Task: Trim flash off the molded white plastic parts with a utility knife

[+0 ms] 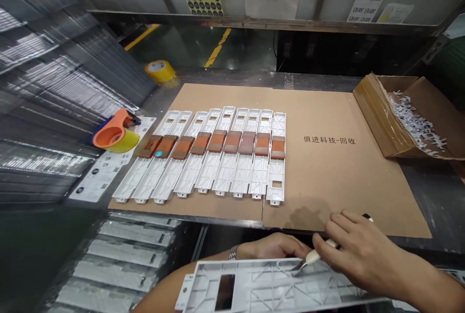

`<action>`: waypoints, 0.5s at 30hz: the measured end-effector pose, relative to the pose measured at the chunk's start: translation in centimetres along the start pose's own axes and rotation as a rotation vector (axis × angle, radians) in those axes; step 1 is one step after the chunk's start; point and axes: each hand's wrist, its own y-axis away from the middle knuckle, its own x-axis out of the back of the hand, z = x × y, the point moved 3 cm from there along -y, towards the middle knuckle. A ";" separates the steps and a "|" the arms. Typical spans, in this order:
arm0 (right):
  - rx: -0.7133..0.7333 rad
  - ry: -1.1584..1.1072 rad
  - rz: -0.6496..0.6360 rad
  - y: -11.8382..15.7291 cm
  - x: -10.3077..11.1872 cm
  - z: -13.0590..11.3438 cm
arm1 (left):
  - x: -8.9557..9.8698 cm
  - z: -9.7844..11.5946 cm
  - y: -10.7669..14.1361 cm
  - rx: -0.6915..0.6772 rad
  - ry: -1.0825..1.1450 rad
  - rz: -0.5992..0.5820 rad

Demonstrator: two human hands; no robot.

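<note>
A long white ribbed plastic part (261,284) lies across the bottom, below the table's front edge. Behind its upper edge is my left hand (278,246), fingers bent against the part and partly hidden by it. My right hand (354,247) is closed around a white-handled tool (315,256), whose dark metal tip touches the ribs of the part. Several similar white parts (232,172) stand side by side on the cardboard, each with a reddish-brown block (232,142) across its middle.
An open cardboard box (388,129) with small white pieces sits at the right. At the left are an orange tape dispenser (111,133), yellow tape (160,70) and label sheets (98,177). More wrapped white parts (116,272) lie at the lower left.
</note>
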 end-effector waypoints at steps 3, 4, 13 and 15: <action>-0.001 -0.018 0.013 0.4 0.0 -0.9 | 0.0 -1.5 0.0 0.074 -0.294 -0.236; 0.004 -0.020 0.017 0.6 -0.1 -1.2 | 0.3 -2.0 -0.1 0.081 -0.336 -0.259; -0.038 -0.064 0.086 1.4 -0.2 -2.3 | 1.1 -5.3 -0.7 0.395 -0.374 -0.309; -0.051 -0.054 0.085 1.5 -0.1 -2.4 | 1.0 -5.4 -0.6 0.450 -0.371 -0.312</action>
